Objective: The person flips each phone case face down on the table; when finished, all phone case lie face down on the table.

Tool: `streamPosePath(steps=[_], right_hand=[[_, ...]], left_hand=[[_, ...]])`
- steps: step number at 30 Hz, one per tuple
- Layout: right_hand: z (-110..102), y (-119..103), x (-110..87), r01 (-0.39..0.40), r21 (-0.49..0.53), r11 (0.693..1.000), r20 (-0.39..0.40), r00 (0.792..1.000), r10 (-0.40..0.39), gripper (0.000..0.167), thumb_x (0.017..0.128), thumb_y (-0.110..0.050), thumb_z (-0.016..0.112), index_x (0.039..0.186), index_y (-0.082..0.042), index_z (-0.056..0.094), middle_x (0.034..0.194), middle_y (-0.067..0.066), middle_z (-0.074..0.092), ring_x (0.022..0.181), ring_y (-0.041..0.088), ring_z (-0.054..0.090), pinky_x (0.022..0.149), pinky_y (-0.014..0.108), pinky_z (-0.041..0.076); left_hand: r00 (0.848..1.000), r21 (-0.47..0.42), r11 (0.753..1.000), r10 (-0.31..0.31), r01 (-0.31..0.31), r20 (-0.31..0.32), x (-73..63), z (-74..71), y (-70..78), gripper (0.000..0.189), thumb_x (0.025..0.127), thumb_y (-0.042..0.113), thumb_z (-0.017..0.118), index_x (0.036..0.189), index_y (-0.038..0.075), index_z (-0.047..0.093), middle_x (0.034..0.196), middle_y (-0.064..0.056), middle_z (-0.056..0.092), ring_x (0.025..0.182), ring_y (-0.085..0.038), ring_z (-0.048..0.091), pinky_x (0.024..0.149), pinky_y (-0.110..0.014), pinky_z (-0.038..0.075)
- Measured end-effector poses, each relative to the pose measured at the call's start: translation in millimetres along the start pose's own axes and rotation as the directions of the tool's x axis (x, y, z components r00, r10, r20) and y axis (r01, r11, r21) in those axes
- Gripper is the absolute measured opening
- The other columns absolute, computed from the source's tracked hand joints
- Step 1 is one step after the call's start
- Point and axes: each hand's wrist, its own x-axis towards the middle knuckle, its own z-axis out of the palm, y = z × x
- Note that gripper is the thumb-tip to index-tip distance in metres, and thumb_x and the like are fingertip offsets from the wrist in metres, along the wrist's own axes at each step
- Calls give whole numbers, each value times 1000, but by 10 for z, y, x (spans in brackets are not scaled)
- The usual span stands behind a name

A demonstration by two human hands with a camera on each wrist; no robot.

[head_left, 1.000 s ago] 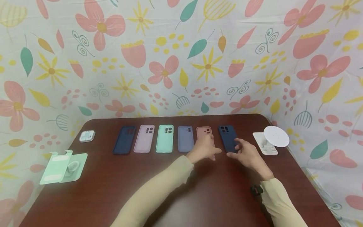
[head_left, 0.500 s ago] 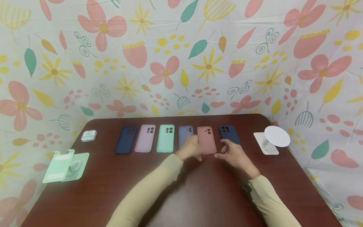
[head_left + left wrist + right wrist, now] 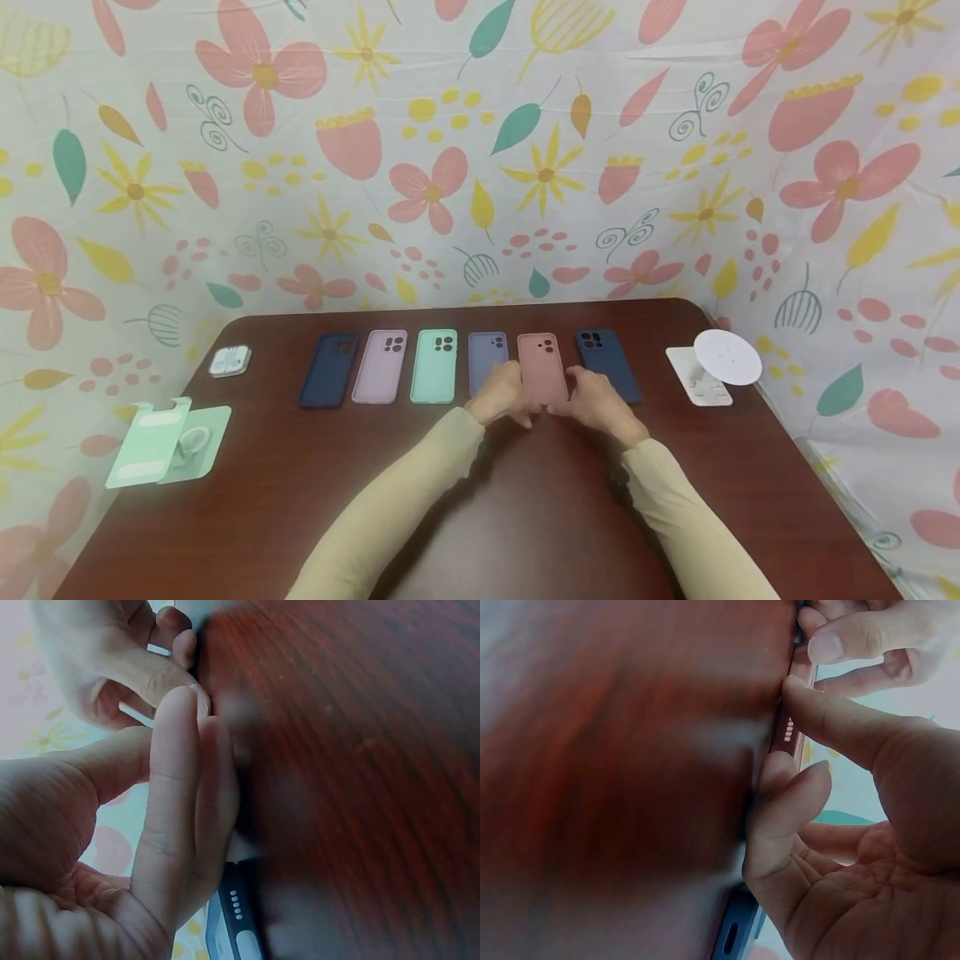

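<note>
A pink phone case [image 3: 542, 371] lies flat on the table, its camera cutouts toward the back. My left hand [image 3: 501, 393] holds its lower left corner, partly covering the neighbouring grey-blue phone case [image 3: 486, 352]. At the lower right corner, my right hand [image 3: 596, 400] grips the pink case. In the right wrist view, the right thumb lies on the lower edge of the pink case [image 3: 787, 733], and curled fingers reach its side. The left wrist view shows my left hand [image 3: 176, 810] hiding most of the case. Right of it lies a dark blue phone case [image 3: 611, 364].
Mint [image 3: 433, 371], lilac [image 3: 380, 371] and dark blue [image 3: 327, 375] phone cases continue the row leftward. Boxed earphones [image 3: 230, 361] and a mint folding stand [image 3: 168, 446] sit at the left. A white stand with a round disc [image 3: 727, 358] is at the right. Patterned cloth hangs behind the table.
My left hand has moved left from over the pink phone case to its lower left corner. My right hand has moved left from the dark blue phone case to the pink one.
</note>
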Motion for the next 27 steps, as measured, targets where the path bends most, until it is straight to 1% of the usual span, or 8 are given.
streamPosePath(steps=[5, 9, 13, 16, 19, 21, 23, 27], right_hand=[[67, 75, 182, -33, 12, 999, 18, 999, 33, 85, 91, -34, 86, 153, 10, 48, 98, 18, 74, 77, 24, 69, 66, 34, 57], [45, 28, 164, -77, 55, 995, 55, 996, 74, 87, 92, -30, 85, 158, 8, 43, 85, 14, 72, 66, 21, 69, 59, 30, 56], [43, 66, 135, -72, 63, 995, 44, 997, 70, 91, 92, -30, 85, 160, 8, 39, 82, 11, 70, 64, 20, 67, 57, 31, 54], [10, 39, 63, -71, 89, 994, 28, 997, 69, 91, 91, -27, 85, 161, 8, 37, 83, 12, 70, 65, 21, 67, 59, 31, 54], [-21, -13, -20, -65, 114, 991, 16, 998, 63, 91, 91, -25, 84, 162, 6, 35, 82, 12, 69, 65, 20, 67, 61, 30, 54], [-16, -2, -33, -52, 121, 991, -1, 999, 52, 91, 92, -26, 84, 162, 5, 35, 80, 10, 68, 63, 20, 67, 61, 30, 53], [-24, -12, -51, -40, 116, 992, -13, 999, 42, 91, 91, -26, 84, 162, 5, 36, 79, 8, 67, 63, 19, 66, 61, 29, 53], [-94, -114, -126, -45, 108, 993, -14, 999, 46, 91, 91, -22, 86, 162, 4, 36, 82, 9, 68, 65, 17, 67, 62, 29, 54]], left_hand=[[999, -8, 999, 35, -35, -1, 3, 5, 15, 15, 87, 6, 86, 94, 8, 72, 76, -5, 77, 53, -16, 76, 57, -27, 64], [999, 15, 999, 44, -44, -4, -14, 9, 50, 20, 85, 5, 86, 97, 7, 70, 89, -9, 75, 53, -14, 74, 55, -25, 62], [998, 29, 997, 67, -67, -13, -173, -32, 152, 17, 87, 6, 82, 96, 4, 68, 107, -17, 66, 59, -16, 72, 56, -25, 61], [996, 26, 995, 92, -92, -10, -324, -79, 246, 10, 92, 9, 77, 94, 3, 70, 110, -19, 64, 63, -19, 72, 61, -27, 61], [997, -21, 997, 75, -74, 1, -394, -98, 288, 28, 97, 16, 75, 113, -6, 66, 107, -21, 66, 60, -20, 74, 66, -27, 61], [999, -70, 997, 43, -42, 9, -405, -101, 292, 52, 99, 22, 74, 133, -13, 55, 106, -23, 67, 55, -19, 75, 71, -26, 63], [1000, -117, 993, 25, -23, 11, -409, -99, 288, 74, 101, 30, 73, 148, -17, 41, 113, -26, 65, 52, -19, 74, 75, -24, 63], [1000, -215, 976, 26, -23, 10, -388, -72, 266, 84, 100, 41, 72, 153, -15, 39, 128, -29, 56, 54, -22, 73, 69, -30, 66]])
